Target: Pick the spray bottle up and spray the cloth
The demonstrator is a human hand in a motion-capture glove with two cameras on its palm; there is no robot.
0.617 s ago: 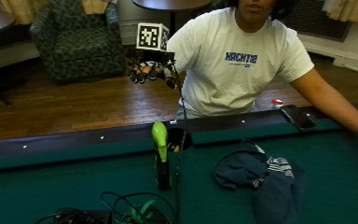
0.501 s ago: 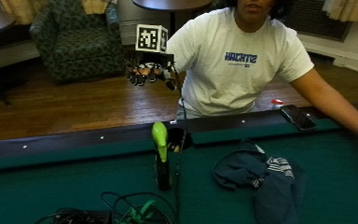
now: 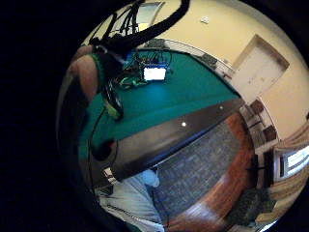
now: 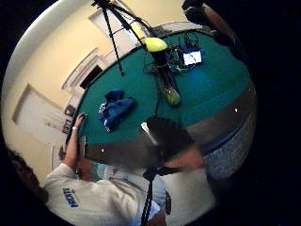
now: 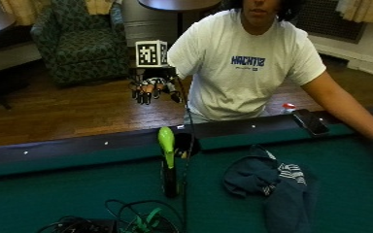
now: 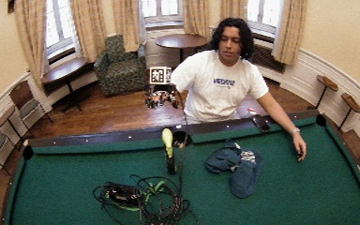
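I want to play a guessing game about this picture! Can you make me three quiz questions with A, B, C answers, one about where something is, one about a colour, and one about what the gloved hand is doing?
1. Where does the spray bottle stand?
A. on the armchair
B. on the green table, beside the cloth
C. on the floor

2. What colour is the cloth?
A. dark blue
B. red
C. yellow

3. What is the gloved right hand doing?
A. gripping the bottle
B. pressing the cloth
C. hanging in the air, holding nothing

Answers:
1 B: it stands upright on the table felt near the rail.
2 A: the crumpled cloth is dark blue with a striped part.
3 C: the hand hangs beyond the table's edge, fingers relaxed, downward.
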